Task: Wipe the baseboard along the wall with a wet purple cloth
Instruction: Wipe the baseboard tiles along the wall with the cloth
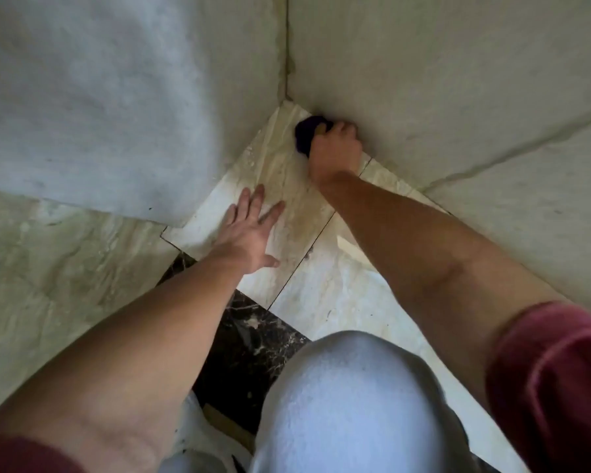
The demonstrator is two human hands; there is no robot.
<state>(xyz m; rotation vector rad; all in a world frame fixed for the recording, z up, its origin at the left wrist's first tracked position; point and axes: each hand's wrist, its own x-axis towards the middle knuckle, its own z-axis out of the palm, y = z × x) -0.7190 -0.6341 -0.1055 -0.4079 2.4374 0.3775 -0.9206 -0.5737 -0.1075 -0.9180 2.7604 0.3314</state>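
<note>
My right hand (335, 148) grips a bunched purple cloth (306, 133) and presses it against the foot of the right-hand wall (423, 80), close to the room's corner. The baseboard itself is hard to tell apart from the pale wall. The cloth sticks out to the left of my fingers and touches the floor tile. My left hand (249, 233) lies flat on the cream floor tile (280, 172), fingers spread, holding nothing.
A grey-white surface (82, 97) fills the upper left and meets the right wall at a vertical corner seam (287, 46). A dark marble strip (253, 346) runs across the floor below my left arm. My knee in light trousers (348, 404) is at the bottom centre.
</note>
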